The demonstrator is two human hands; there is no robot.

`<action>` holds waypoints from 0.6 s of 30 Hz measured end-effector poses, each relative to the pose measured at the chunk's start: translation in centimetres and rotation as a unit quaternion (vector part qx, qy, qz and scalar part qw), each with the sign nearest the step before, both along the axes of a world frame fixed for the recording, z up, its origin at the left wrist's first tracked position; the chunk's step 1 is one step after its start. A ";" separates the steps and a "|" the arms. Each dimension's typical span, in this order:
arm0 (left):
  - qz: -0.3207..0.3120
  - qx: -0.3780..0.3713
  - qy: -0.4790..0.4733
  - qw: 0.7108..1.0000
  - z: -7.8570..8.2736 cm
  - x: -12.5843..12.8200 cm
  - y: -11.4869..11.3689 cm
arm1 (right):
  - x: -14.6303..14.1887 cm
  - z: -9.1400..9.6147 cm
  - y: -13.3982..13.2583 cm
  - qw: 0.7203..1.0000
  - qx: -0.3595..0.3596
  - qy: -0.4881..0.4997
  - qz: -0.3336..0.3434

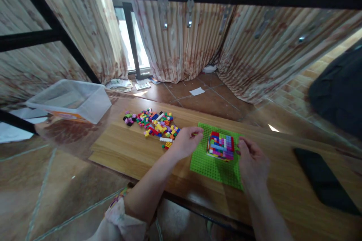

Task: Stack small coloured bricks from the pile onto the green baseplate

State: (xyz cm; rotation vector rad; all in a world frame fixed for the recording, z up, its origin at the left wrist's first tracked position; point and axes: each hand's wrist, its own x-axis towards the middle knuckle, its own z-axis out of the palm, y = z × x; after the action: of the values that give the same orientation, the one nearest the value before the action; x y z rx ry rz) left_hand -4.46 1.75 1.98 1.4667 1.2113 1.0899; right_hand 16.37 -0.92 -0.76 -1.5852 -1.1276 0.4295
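Observation:
A green baseplate (215, 167) lies on the wooden table (127, 150). On it stands a block of stacked coloured bricks (221, 145). My left hand (188, 141) rests at the plate's left edge, its fingers pinched on a small brick I can barely make out. My right hand (251, 160) is at the block's right side, fingers curled close to it. To the left lies a pile of loose coloured bricks (154, 123), with a white brick (165, 139) nearest my left hand.
A clear plastic bin (72, 99) stands at the table's far left. A black phone (322, 180) lies on the right. Curtains and a tiled floor with papers (197, 91) lie beyond the table.

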 end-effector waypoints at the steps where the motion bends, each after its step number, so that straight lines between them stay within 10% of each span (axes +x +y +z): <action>1: 0.008 -0.001 0.001 1.000 0.3 -1.1 0.3 | 0.0 0.3 -0.1 1.000 0.001 -0.010 -0.019; 5: 0.044 0.003 0.015 0.999 1.2 -5.7 0.8 | -1.2 2.4 -1.0 0.985 0.114 -0.119 -0.054; 9: -0.071 -0.017 0.098 0.993 1.8 -8.9 -0.2 | -3.6 3.5 -2.2 0.963 0.199 -0.178 0.027; 18: -0.084 0.015 0.294 0.952 2.0 -10.1 -1.5 | -4.7 2.9 -2.3 0.968 0.190 -0.149 0.074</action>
State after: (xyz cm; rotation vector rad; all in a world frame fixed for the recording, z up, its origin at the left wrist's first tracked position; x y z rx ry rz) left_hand -14.58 0.29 3.99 1.9580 1.4355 0.5642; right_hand 11.71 -3.22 2.14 -1.2559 -1.4670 0.0597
